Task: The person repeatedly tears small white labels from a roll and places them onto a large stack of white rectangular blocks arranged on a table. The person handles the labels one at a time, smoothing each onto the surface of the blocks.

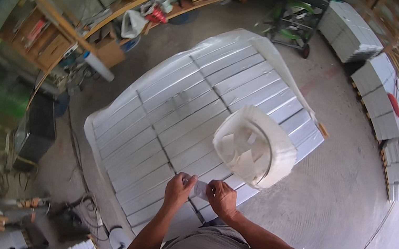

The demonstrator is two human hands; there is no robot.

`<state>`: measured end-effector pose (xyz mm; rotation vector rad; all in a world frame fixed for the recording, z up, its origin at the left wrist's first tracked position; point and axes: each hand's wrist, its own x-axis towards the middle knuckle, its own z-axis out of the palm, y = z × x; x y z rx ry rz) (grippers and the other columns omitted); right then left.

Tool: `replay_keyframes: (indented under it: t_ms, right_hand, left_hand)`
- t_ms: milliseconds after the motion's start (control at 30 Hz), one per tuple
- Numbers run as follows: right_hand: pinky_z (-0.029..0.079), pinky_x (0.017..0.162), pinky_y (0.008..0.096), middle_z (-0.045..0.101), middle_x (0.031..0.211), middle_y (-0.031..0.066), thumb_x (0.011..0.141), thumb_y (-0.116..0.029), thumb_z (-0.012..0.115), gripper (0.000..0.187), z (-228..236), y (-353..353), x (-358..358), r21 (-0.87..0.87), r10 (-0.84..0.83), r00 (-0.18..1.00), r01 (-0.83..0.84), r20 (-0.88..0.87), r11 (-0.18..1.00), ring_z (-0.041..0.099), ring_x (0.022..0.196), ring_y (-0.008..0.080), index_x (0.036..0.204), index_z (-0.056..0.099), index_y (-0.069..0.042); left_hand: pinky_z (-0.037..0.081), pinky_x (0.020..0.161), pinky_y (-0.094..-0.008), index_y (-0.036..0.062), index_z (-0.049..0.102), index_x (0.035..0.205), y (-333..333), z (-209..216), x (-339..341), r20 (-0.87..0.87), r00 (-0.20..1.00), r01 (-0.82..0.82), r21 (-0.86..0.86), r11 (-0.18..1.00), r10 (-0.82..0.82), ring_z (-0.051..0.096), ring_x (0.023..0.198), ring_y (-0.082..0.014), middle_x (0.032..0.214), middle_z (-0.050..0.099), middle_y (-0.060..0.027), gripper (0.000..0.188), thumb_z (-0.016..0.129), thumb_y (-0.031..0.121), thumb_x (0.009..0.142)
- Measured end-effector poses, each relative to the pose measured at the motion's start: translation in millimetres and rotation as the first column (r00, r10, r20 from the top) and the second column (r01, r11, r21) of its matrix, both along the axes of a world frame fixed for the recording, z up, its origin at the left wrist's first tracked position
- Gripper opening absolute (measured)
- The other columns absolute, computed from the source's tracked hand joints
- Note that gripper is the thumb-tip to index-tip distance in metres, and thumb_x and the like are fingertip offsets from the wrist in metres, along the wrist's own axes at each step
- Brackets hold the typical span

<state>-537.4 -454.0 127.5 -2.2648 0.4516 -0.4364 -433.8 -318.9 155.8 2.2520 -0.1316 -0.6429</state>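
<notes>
- We see a large stack of long, pale grey panels (160, 104), crossed by thin dark lines and edged with clear plastic sheeting (124, 111).
- At the right side of the stack we see a white bucket (282, 163), its mouth showing several flat white pieces (246, 163) lying loosely inside.
- We find the right hand (222, 199) curled, thumb and fingers pinching the right end of a small sheet.
- We find the left hand (178, 189) likewise pinching its left end, thumb uppermost.
- Smallest, we have that small sheet (200, 190) itself: thin, whitish, somewhat translucent, held between both hands above the panels' near edge; its finer surface is too small to read.
</notes>
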Motion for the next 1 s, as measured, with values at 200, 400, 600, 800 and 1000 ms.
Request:
replay_keyframes:
  t_ms: [200, 400, 600, 800, 1000]
  right_hand:
    - [0.051, 0.056, 0.0372, 0.064, 0.071, 0.0079, 0.081, -0.009, 0.068, 0.010, 5, 46, 21, -0.041, 0.162, 0.986, -0.161, 0.027, 0.986, 0.064, 0.061, 0.0266, 0.086, 0.059, -0.007]
    - [0.052, 0.060, 0.0315, 0.069, 0.076, 0.0111, 0.086, -0.016, 0.067, 0.018, -6, 104, 18, 0.354, 0.167, 0.960, -0.079, -0.226, 0.932, 0.067, 0.065, 0.0201, 0.092, 0.063, 0.001]
    - [0.048, 0.056, 0.0259, 0.069, 0.080, 0.0088, 0.087, -0.019, 0.064, 0.025, -11, 164, 10, 0.707, 0.255, 0.861, 0.157, -0.440, 0.689, 0.066, 0.066, 0.0141, 0.095, 0.064, 0.005]
    - [0.049, 0.065, 0.0294, 0.067, 0.108, 0.0117, 0.089, -0.022, 0.063, 0.044, -31, 205, -3, 0.864, 0.461, 0.738, 0.352, -0.493, 0.361, 0.068, 0.089, 0.0223, 0.124, 0.053, 0.003]
    - [0.049, 0.072, 0.0308, 0.066, 0.110, 0.0093, 0.087, -0.023, 0.066, 0.055, -37, 236, -8, 0.863, 0.468, 0.725, 0.432, -0.504, 0.261, 0.066, 0.095, 0.0225, 0.133, 0.049, 0.002]
  left_hand:
    - [0.030, 0.040, -0.0252, 0.0014, 0.065, 0.092, 75, -6, -28, -0.626, 0.767, -0.321, -0.181, 0.930, 0.143, 0.044, 0.048, -0.0080, 0.069, 0.058, -0.0038, 0.029, 0.068, 0.028, 0.083]
    - [0.032, 0.041, -0.0271, -0.0025, 0.065, 0.100, 148, -12, -57, -0.614, 0.755, -0.421, -0.183, 0.888, 0.232, 0.044, 0.049, -0.0088, 0.073, 0.060, -0.0067, 0.029, 0.065, 0.022, 0.084]
    - [0.036, 0.045, -0.0278, -0.0030, 0.065, 0.104, 227, -24, -81, -0.554, 0.734, -0.572, -0.193, 0.797, 0.393, 0.047, 0.051, -0.0106, 0.076, 0.063, -0.0082, 0.032, 0.064, 0.024, 0.086]
    - [0.048, 0.062, -0.0368, -0.0009, 0.069, 0.098, 290, -66, -84, -0.328, 0.845, -0.454, -0.023, 0.891, 0.422, 0.062, 0.068, -0.0233, 0.082, 0.069, -0.0143, 0.034, 0.064, 0.030, 0.084]
    - [0.051, 0.081, -0.0459, 0.0043, 0.070, 0.099, 317, -104, -77, -0.075, 0.951, -0.284, 0.185, 0.941, 0.301, 0.065, 0.093, -0.0380, 0.095, 0.069, -0.0201, 0.035, 0.060, 0.034, 0.083]
